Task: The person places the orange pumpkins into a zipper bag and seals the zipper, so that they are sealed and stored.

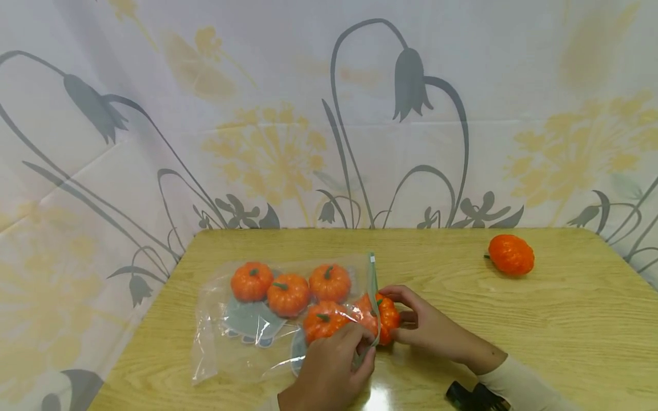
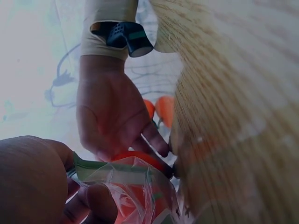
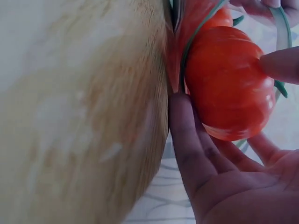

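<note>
Wearing a black device (image 1: 460, 395) strapped at the cuff of the right sleeve (image 1: 521, 381), close to the near edge of view. Pinching the mouth of a clear bag (image 1: 207, 351) between curled thumb and fingers of the left grip (image 1: 331, 362), at the near end of a green zip (image 1: 372, 277). Curving the right grip (image 1: 429, 328) round a pumpkin (image 1: 389, 321), with thumb and fingers on different sides, and holding it right at the bag's mouth. Showing part of that pumpkin through the plastic and part bare, with the zip crossing between. Resting the bag flat on a wood-grained worktop (image 1: 565, 331). Seeing, farther left inside the bag, four more pumpkins (image 1: 288, 301) with green stems, grouped close together, the nearest partly hidden behind the left grip. Spotting a grey-blue print (image 1: 252, 321) on the plastic beneath them. Finding, well apart at the worktop's far right, a lone pumpkin (image 1: 512, 256) tipped on its side, stem pointing left. Facing, behind the far edge, a pale cloth (image 1: 298, 68) printed with grey bell-shaped flowers and yellow blooms.
</note>
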Demonstrator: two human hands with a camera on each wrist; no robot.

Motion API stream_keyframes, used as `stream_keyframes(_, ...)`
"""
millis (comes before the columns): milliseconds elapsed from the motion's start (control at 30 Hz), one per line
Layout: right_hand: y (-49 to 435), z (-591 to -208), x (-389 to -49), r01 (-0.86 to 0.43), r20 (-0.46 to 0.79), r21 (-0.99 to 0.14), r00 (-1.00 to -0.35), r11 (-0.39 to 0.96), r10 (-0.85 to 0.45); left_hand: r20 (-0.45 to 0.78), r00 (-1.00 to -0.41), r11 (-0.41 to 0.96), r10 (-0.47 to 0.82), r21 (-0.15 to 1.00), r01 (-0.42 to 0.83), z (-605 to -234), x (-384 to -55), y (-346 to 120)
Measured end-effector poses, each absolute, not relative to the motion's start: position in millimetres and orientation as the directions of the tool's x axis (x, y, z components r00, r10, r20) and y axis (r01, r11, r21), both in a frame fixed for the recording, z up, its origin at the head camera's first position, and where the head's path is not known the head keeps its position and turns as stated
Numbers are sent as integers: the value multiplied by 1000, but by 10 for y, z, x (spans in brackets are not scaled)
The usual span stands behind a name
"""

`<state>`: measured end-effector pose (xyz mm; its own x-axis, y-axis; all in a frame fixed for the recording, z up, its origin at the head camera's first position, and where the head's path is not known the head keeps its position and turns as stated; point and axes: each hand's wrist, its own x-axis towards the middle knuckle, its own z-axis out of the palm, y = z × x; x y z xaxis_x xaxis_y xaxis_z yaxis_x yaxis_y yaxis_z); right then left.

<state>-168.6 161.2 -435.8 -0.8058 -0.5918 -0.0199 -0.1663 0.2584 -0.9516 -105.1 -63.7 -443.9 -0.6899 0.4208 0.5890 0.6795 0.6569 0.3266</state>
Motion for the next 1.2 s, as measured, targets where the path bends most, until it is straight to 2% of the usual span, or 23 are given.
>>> stream_keyframes(167,1590,-4393,-1684,-193,-4,-942,-811,273,-585,606,-681,653,411,326,684,-4449,-1051,-642)
stream_keyframes(600,1566,-4400,-1668,-243,10,-914,-813,324,-583,564,-705,643,429,357,677,-4440,-1042,-650)
stream_keyframes(867,1585,-4361,-1679,-213,-21,-924,-801,318,-598,559,-701,632,443,360,687,-4430,-1050,-647)
stream_keyframes(1200,1607,-4387,-1696,-137,-47,-960,-781,244,-622,560,-702,637,440,357,684,-4431,-1054,-644)
